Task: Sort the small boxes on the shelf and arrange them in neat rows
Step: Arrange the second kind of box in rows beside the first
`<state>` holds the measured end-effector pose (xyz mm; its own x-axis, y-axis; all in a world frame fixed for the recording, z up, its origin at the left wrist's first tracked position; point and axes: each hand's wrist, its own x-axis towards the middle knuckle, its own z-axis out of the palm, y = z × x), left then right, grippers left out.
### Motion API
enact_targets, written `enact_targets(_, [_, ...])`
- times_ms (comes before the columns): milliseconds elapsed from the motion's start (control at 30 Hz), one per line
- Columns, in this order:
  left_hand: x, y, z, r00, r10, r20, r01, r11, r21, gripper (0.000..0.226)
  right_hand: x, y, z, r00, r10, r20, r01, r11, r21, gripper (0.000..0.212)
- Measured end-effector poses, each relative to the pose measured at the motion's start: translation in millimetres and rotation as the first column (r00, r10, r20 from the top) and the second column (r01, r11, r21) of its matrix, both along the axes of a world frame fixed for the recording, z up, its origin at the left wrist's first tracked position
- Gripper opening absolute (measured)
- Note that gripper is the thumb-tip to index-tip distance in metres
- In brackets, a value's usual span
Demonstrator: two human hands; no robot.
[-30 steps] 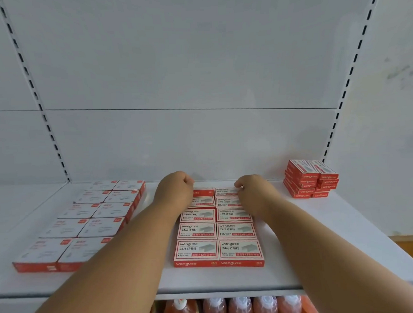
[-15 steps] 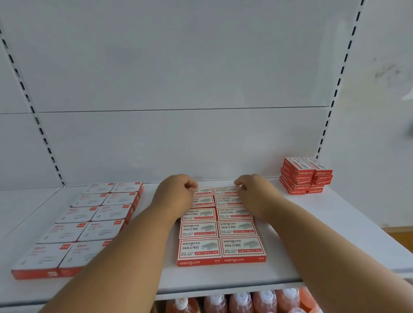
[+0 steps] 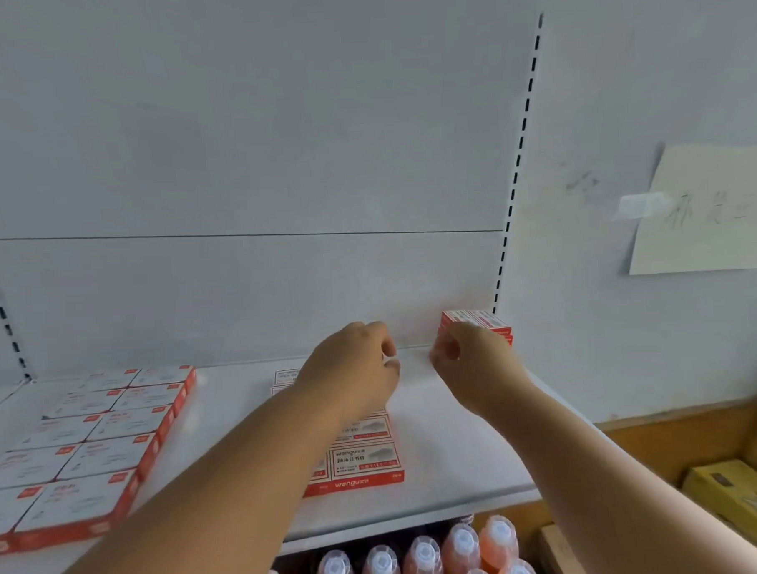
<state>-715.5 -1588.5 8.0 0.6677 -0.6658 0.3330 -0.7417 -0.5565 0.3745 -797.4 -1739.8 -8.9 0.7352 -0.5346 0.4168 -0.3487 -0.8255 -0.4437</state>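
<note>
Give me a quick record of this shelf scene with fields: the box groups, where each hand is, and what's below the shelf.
shelf: white shelf
left group: flat boxes in two columns, red edges
middle group: wenguo boxes in rows, partly hidden by the left forearm
right group: stack of red boxes at the back, by the wall
left hand: left hand raised above the middle group, fingers curled, nothing seen in it
right hand: right hand at the stack; grip unclear
below shelf: orange bottles with white caps
wall: paper note

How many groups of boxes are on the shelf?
3: left block, flat; middle block, partly under the left hand; stack at back right, behind the right hand. More may be hidden.
</note>
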Motion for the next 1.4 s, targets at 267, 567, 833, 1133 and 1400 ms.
enact_targets(267, [-14, -76, 3, 0.992, -0.045, -0.119, 0.046, 0.999, 0.004, 0.014, -15, -67, 1, 0.990, -0.110, 0.084, 0.101, 0.989, 0.107, 0.031])
enact_targets(567, [-3, -148, -1, 0.919, 0.250, -0.305, -0.235, 0.968, 0.087, 0.048, 7, -131, -11, 0.993, -0.078, -0.087, 0.099, 0.956, 0.276, 0.033])
enact_targets(833, [-12, -154, 3, 0.811, 0.387, -0.438, -0.431, 0.903, -0.001, 0.033, 8, -148, -5, 0.998, 0.065, 0.003, -0.060, 0.905, 0.421, 0.041])
enact_targets(1133, [-33, -155, -7, 0.714, 0.107, -0.692, -0.599, 0.605, -0.525, 0.008, -3, -150, 4, 0.925, 0.008, 0.380, -0.369, 0.255, 0.894, 0.007])
enact_targets(1400, [-73, -135, 16, 0.563, -0.578, -0.591, -0.680, 0.082, -0.728, 0.018, -31, -121, 35, 0.782, -0.075, 0.619, -0.587, -0.425, 0.689, 0.026])
